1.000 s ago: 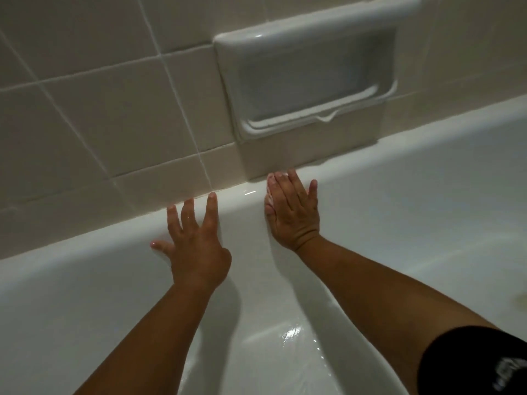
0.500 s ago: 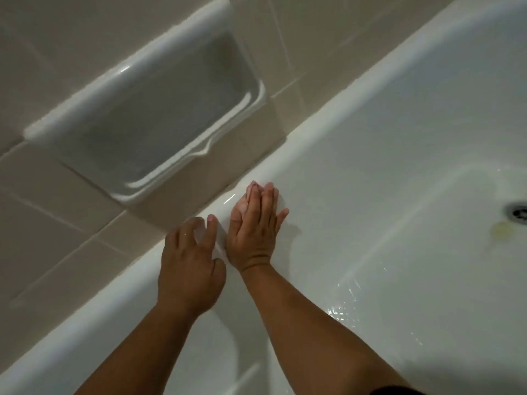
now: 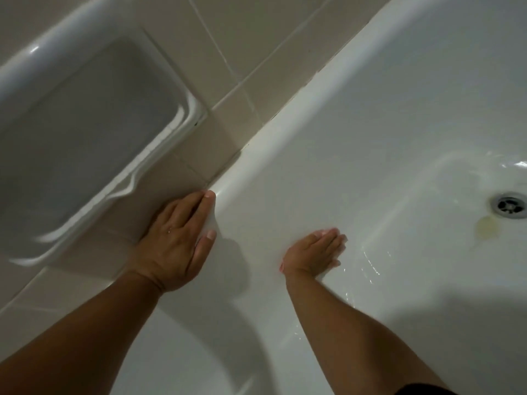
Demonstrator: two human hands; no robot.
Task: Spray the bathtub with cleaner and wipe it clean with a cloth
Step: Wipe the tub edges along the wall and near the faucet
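Two-handed, reaching into the white bathtub [image 3: 385,124] at the right and near side. Laying the left hand [image 3: 171,243] flat across the far rim and the tiled wall [image 3: 256,38] just below the soap dish [image 3: 85,132], fingers pressed together, thumb splayed along the rim. Pressing the right hand [image 3: 313,252] flat on the wet inner wall, fingers together, tips blurred. Hiding whatever may lie under either palm. Seeing the drain [image 3: 509,208] cut off at the right edge, beside a yellowish stain [image 3: 487,228].
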